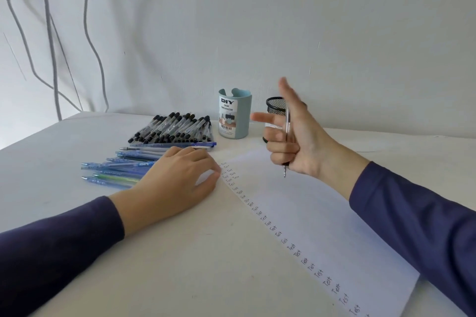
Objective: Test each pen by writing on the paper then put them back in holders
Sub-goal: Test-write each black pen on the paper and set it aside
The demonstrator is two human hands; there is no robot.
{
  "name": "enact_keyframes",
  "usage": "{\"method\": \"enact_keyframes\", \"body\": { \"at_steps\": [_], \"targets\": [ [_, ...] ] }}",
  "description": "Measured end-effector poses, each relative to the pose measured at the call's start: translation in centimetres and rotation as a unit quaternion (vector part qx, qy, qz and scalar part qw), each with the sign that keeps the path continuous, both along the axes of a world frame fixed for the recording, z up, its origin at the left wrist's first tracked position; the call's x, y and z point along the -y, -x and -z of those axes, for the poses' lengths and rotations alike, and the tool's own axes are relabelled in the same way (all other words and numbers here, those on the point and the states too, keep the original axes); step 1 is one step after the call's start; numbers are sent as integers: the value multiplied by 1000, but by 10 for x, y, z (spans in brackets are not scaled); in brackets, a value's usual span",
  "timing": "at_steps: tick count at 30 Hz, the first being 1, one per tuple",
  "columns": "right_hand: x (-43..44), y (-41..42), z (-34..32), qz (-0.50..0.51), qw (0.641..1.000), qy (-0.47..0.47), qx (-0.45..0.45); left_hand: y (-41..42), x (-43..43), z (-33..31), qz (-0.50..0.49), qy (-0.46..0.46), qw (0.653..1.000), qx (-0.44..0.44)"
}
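Now right hand (296, 141) raised over paper (309, 213), lower fingers curled round pen (287, 126), tip down, clear of sheet. Left hand (175, 177) flat, relaxed, holding nothing, at paper edge, covering blue pens' (121, 165) ends. Blue holder (234, 116), mesh holder (275, 104) behind.

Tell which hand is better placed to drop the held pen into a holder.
Right: the right hand grips the pen in front of the mesh holder; the left hand rests at the paper's corner.
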State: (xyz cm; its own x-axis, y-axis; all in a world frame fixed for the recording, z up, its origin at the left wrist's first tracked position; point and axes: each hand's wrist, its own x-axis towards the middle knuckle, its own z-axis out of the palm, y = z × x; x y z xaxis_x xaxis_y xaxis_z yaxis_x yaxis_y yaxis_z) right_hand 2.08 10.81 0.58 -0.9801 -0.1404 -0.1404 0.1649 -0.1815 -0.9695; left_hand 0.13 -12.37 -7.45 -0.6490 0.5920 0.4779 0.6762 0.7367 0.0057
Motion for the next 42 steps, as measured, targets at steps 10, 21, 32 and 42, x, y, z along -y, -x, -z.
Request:
{"method": "enact_keyframes", "body": {
  "at_steps": [10, 21, 32, 42],
  "targets": [
    [12, 13, 23, -77, 992, -97, -19, -2, -1, 1, 12, 8, 1000, 1],
    [27, 18, 57, 24, 893, -401, -202, 0, 0, 3, 21, 1, 1000, -15],
    [34, 21, 70, 25, 912, -345, -222, 1, 2, 5, 17, 2, 1000, -16],
    [35, 21, 69, 24, 912, -349, -212, 1, 2, 5, 15, 7, 1000, -20]
  ]
}}
